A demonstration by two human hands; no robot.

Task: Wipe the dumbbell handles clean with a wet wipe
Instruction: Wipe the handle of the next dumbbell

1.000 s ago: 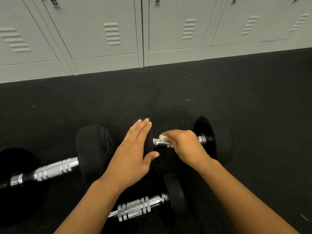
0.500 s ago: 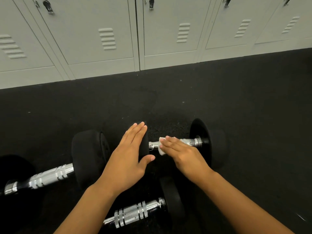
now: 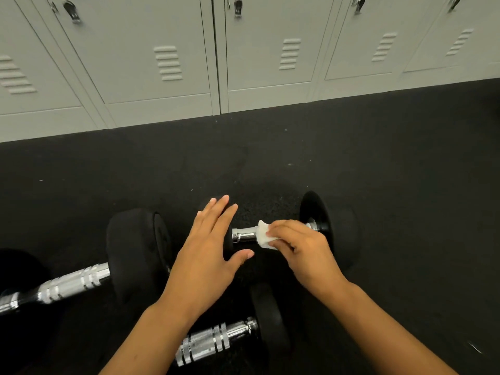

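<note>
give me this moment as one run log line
step: wiping handle | right hand: pressing wet wipe on far dumbbell handle | left hand: flat on its weight head, steadying | other dumbbells: untouched

Running across the far side: a row of pale grey metal lockers [image 3: 167, 60], each door showing a block of louvred vents [image 3: 168, 63] and a small metal latch [image 3: 72, 11] near the top. Meeting their base and spreading toward the camera: black rubber flooring [image 3: 392, 169], matte, lightly speckled with pale flecks. Lighting the scene evenly and dimly, casting only soft shadows
</note>
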